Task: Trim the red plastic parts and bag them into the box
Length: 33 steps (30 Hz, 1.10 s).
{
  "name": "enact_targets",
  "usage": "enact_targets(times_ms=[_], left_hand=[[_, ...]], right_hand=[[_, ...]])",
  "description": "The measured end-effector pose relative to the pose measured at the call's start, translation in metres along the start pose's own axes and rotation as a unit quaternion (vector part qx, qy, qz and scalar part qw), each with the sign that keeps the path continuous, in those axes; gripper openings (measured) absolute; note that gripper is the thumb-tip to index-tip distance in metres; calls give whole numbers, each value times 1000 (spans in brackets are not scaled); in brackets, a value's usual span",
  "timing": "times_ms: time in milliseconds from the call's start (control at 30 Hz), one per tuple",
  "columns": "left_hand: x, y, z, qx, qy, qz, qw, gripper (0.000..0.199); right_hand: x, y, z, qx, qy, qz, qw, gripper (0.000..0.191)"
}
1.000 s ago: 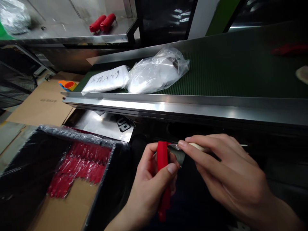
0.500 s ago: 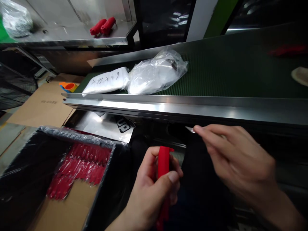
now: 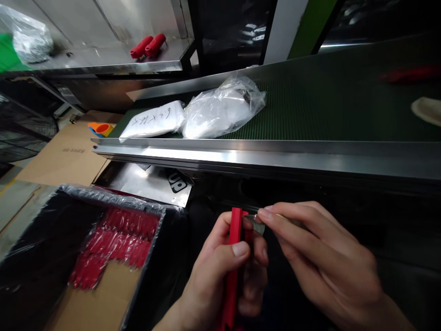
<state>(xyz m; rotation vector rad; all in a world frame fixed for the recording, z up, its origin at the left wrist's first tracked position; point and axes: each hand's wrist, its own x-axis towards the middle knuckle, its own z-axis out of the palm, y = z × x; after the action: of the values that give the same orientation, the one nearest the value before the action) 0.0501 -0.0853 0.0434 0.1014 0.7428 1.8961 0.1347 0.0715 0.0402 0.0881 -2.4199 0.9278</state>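
My left hand [image 3: 220, 264] is closed around a long red plastic part [image 3: 235, 230], held nearly upright with the thumb along its near face. A small red tab sticks out at its top right. In my right hand [image 3: 320, 248], thumb and fingers pinch a small knife blade [image 3: 253, 218] with a pointed metal tip; most of its handle is hidden in the palm. The tip is at the tab near the part's upper end; whether it touches cannot be made out.
Ahead runs a green conveyor belt [image 3: 310, 110] with a metal rail [image 3: 275, 156], carrying white plastic-wrapped packs [image 3: 220, 110]. At lower left a black lined box [image 3: 113, 200] holds bagged red parts [image 3: 120, 234] and cardboard. Two red pieces [image 3: 148, 46] lie on a metal table.
My right hand has moved left and down, bringing the blade from open space to the top of the red part. My left hand has turned the part slightly.
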Motion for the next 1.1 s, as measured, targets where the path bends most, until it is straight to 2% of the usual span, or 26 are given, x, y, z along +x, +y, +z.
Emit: enact_targets(times_ms=[167, 400, 567, 967, 1033, 1100], left_hand=[[0, -1, -1, -14, -6, -25, 1000, 18], [1, -5, -3, -39, -37, -10, 998, 21], [-1, -4, 1, -43, -6, -13, 999, 22], [-4, -4, -2, -41, -5, -8, 999, 21], [-4, -7, -5, -40, -25, -5, 999, 20], [-4, -10, -7, -38, -82, 5, 996, 23]], right_hand=[[-1, 1, 0, -2, 0, 0, 1000, 48], [-3, 2, 3, -9, 6, -8, 1000, 46], [-2, 2, 5, -12, 19, -16, 1000, 44], [-4, 3, 6, -5, 10, -21, 1000, 47], [-4, 6, 6, -13, 10, -21, 1000, 47], [-3, 10, 6, -37, 27, -10, 999, 47]])
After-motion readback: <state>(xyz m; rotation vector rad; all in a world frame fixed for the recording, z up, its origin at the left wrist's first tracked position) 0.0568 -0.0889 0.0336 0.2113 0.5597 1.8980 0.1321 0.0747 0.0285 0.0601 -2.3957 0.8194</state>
